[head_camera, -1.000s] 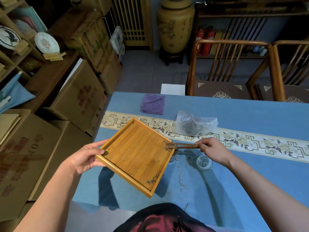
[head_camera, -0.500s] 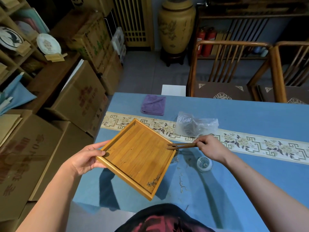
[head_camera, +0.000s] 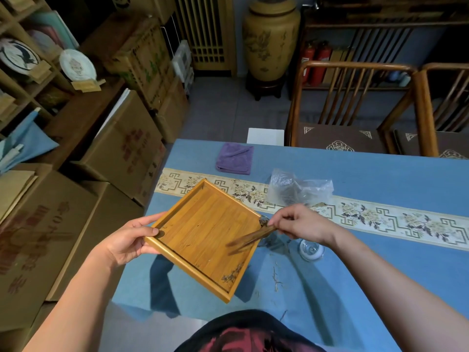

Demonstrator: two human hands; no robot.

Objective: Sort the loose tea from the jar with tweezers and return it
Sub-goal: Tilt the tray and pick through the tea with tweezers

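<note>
Sweeping the last tea off the tilted tray.

My left hand (head_camera: 127,240) grips the light, stiff tray (head_camera: 203,232); my right hand (head_camera: 302,224) pinches the tweezers (head_camera: 250,238) at their far end. Brittle tea (head_camera: 232,275) clings at 5 o'clock; the jar (head_camera: 264,221) sits under the rim on the blue worktop (head_camera: 380,275).

Table (head_camera: 380,174) under blue cloth, patterned runner (head_camera: 396,219) across it. Lying on it: folded purple cloth (head_camera: 234,158), crumpled plastic bag (head_camera: 299,190) on the runner, glass lid (head_camera: 311,250), loose tea bits (head_camera: 276,280) near front edge
</note>
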